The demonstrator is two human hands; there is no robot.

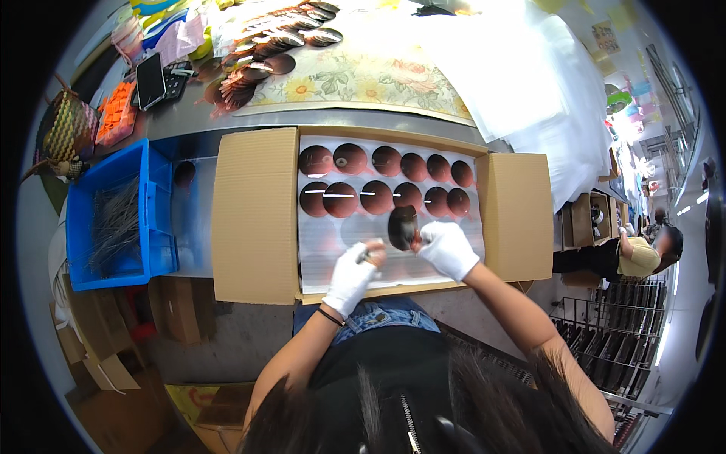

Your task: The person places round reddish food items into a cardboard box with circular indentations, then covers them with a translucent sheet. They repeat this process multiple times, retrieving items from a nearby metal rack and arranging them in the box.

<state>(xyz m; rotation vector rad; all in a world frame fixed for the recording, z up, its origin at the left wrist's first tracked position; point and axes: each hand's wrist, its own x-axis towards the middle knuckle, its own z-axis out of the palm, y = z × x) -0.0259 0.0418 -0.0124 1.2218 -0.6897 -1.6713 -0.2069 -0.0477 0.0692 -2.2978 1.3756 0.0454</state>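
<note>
A cardboard box with flaps spread lies in front of me. Inside, two rows of round tinted lenses, reddish and dark, rest on white sheeting; fainter round shapes show through it nearer me. My right hand, in a white glove with bare fingertips, holds a dark tinted lens tilted up above the sheeting, by its lower right edge. My left hand, gloved the same way, hovers over the near part of the box with its fingers curled. Blur hides whether anything is between those fingers.
Left of the box stands a blue plastic bin with thin metal wires. Stacked tinted lenses lie on a floral cloth behind. White sheets are piled at the back right. Another person is farther right, beside racks.
</note>
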